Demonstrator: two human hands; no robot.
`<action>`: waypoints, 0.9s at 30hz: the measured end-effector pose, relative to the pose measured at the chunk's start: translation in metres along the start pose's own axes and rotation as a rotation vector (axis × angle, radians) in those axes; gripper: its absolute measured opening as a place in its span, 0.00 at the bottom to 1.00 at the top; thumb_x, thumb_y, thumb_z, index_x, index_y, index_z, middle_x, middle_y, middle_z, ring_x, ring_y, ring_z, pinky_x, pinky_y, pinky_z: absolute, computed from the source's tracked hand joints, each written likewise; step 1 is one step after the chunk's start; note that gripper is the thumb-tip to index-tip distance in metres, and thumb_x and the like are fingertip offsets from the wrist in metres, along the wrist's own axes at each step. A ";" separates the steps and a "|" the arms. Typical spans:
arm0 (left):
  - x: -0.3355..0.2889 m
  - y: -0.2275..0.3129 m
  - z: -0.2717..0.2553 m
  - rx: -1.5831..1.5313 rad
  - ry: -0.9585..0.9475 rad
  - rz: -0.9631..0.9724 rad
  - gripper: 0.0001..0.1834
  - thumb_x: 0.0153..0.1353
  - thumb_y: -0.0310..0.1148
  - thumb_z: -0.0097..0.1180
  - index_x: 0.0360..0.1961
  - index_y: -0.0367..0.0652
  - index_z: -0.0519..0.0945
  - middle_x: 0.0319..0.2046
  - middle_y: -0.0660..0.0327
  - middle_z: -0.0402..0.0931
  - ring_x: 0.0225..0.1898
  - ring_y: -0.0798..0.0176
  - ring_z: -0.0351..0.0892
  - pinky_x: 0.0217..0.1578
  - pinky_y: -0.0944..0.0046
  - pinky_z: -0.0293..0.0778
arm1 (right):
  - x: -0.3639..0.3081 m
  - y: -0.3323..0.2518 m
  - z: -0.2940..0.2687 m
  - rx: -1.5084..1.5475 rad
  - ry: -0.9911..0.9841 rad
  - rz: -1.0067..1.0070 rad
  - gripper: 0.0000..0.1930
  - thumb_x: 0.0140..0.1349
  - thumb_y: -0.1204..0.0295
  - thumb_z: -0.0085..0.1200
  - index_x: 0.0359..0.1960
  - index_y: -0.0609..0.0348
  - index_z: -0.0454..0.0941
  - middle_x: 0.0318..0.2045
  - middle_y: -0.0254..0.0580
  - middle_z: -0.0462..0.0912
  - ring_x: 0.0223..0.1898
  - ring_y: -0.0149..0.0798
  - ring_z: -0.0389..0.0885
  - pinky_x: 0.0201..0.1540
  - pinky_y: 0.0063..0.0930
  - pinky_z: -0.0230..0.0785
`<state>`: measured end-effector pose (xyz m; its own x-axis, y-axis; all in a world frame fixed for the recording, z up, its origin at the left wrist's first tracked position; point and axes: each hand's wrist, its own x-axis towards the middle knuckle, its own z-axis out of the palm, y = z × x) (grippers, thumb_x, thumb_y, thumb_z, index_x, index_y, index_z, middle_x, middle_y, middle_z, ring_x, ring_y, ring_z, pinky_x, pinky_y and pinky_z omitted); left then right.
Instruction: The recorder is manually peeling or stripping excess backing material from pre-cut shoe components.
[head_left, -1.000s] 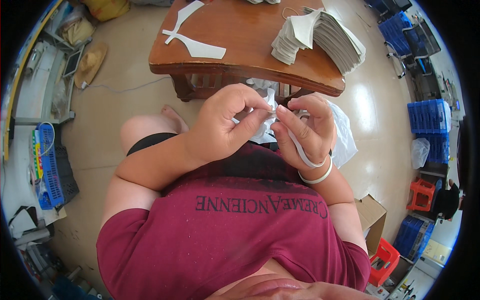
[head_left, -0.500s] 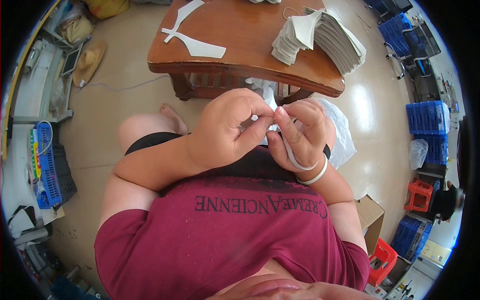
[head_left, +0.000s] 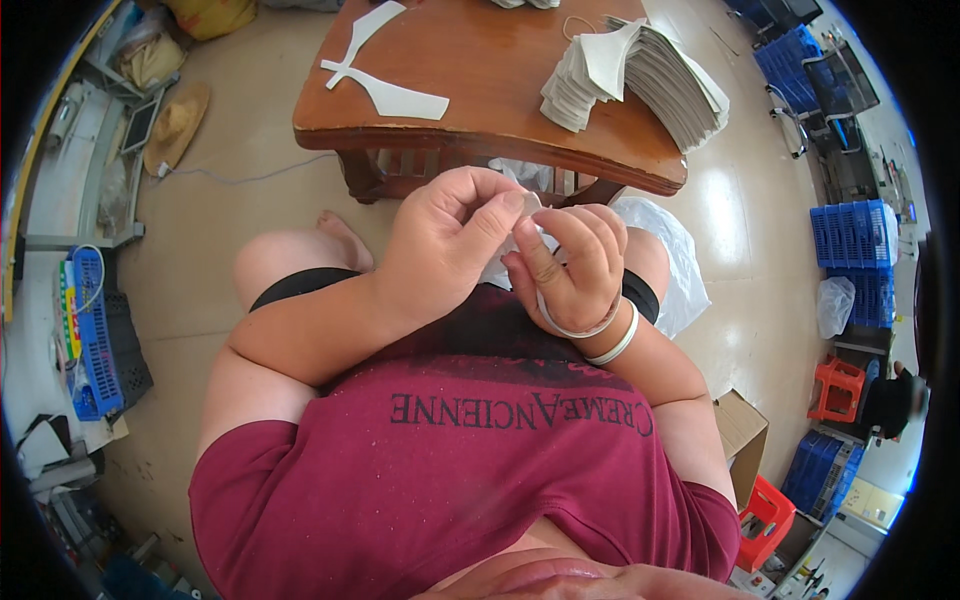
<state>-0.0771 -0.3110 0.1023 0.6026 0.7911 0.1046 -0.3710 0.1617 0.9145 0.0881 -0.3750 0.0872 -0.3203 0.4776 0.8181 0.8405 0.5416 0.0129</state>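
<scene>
My left hand (head_left: 445, 245) is closed in a pinch, thumb against index finger, on a small pale white piece (head_left: 531, 204). Its edge shows just past the thumb tip; most of it is hidden by my fingers. My right hand (head_left: 578, 262) meets it from the other side, thumb and index fingertips drawn together at the lower edge of the piece. Pale bands (head_left: 620, 340) circle my right wrist and the base of that hand. Both hands are raised over my lap, in front of the wooden table (head_left: 470, 60).
On the table lie a flat white cut-out shape (head_left: 405, 101) at left and a thick curved stack of similar white pieces (head_left: 665, 85) at right. A translucent plastic bag (head_left: 675, 265) hangs beside my right leg. Blue crates (head_left: 850, 235) and a red stool (head_left: 838, 390) stand at far right.
Both hands have shifted slightly left and up. The pale piece between the fingertips now shows more clearly, and my right hand has turned a little.
</scene>
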 end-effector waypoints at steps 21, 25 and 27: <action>0.011 -0.003 -0.003 0.674 -0.013 0.576 0.05 0.60 0.23 0.61 0.38 0.38 0.81 0.33 0.56 0.79 0.33 0.59 0.79 0.33 0.64 0.74 | 0.015 0.001 -0.021 0.176 0.027 0.270 0.21 0.40 0.84 0.68 0.40 0.55 0.85 0.33 0.37 0.76 0.31 0.39 0.75 0.36 0.32 0.65; 0.010 -0.002 -0.004 0.786 -0.079 0.654 0.06 0.62 0.21 0.59 0.40 0.39 0.80 0.36 0.59 0.78 0.34 0.63 0.77 0.36 0.66 0.71 | 0.016 0.001 -0.023 0.153 0.034 0.284 0.21 0.40 0.84 0.68 0.40 0.55 0.85 0.33 0.38 0.77 0.32 0.39 0.75 0.35 0.31 0.65; 0.015 0.002 -0.007 0.902 -0.099 0.778 0.07 0.60 0.21 0.60 0.39 0.40 0.80 0.36 0.60 0.79 0.34 0.63 0.77 0.36 0.65 0.70 | 0.016 0.001 -0.025 0.154 0.028 0.282 0.21 0.40 0.84 0.68 0.40 0.55 0.85 0.33 0.38 0.77 0.32 0.39 0.75 0.35 0.31 0.65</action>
<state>-0.0741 -0.2949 0.1028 0.5029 0.4379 0.7452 -0.0550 -0.8442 0.5332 0.0948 -0.3845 0.1147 -0.0704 0.6054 0.7928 0.8176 0.4903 -0.3018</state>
